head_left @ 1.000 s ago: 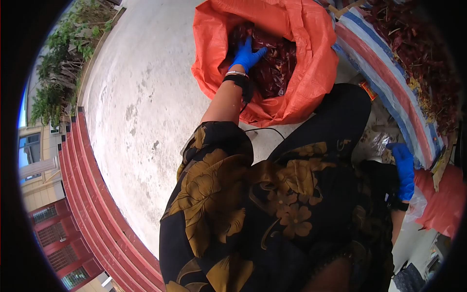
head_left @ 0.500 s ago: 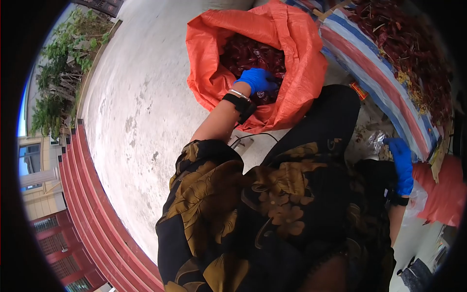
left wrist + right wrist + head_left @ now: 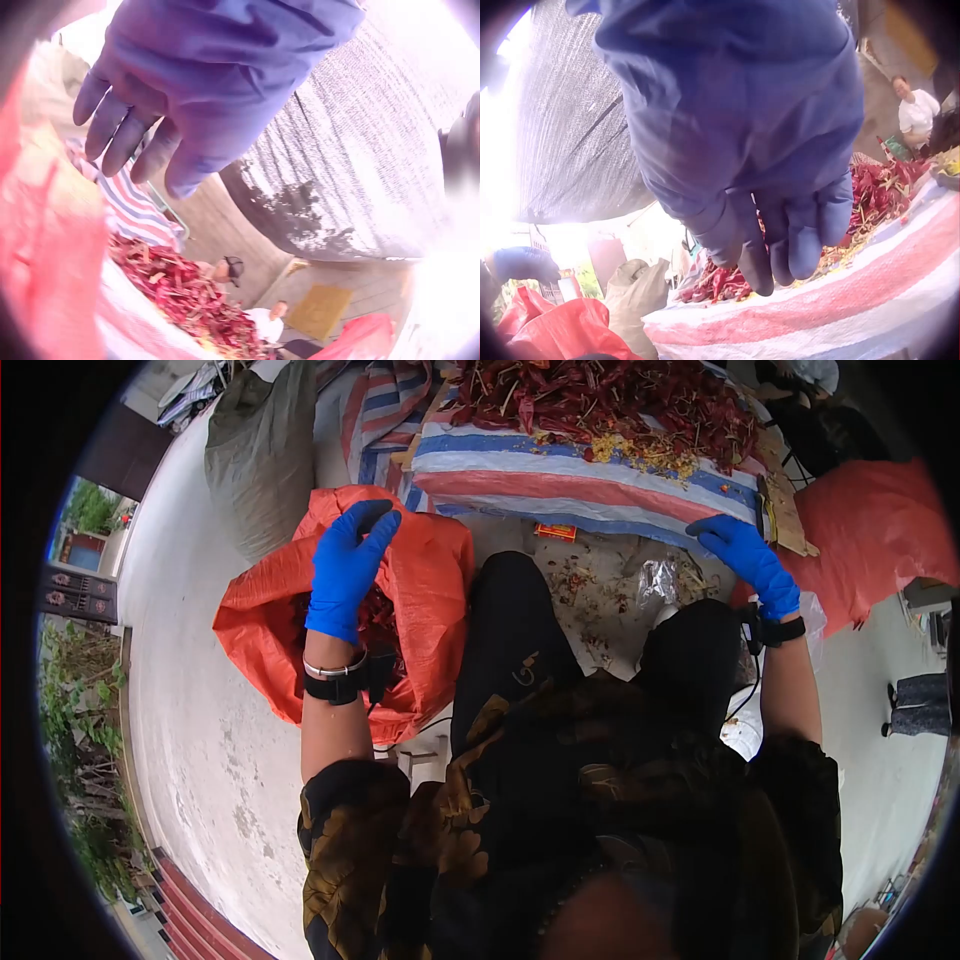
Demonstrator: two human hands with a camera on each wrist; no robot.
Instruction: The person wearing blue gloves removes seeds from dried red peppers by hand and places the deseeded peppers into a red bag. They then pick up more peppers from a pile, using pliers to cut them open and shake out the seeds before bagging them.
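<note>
My left hand [image 3: 345,575], in a blue glove, is raised over the orange woven sack [image 3: 435,610], its fingers bent loosely and nothing between them. Dark red dried chillies [image 3: 375,625] show inside the sack, partly hidden by the hand and wrist. My right hand [image 3: 750,565], gloved the same way, hovers at the front edge of the striped sheet [image 3: 560,495]. In the right wrist view its fingers [image 3: 802,247] hang down loosely in front of a heap of dried red chillies [image 3: 881,191]. It holds nothing.
Yellow seeds [image 3: 640,455] lie along the front of the heap on the sheet. A grey-green full sack [image 3: 262,470] stands at the back left, a red sack [image 3: 870,530] at the right. A small red packet [image 3: 556,532] and scraps lie on the floor. Other people sit beyond the heap.
The head view has turned right towards the striped sheet. My left hand has come up out of the chillies in the sack. My right hand has moved from beside my leg to the sheet's edge.
</note>
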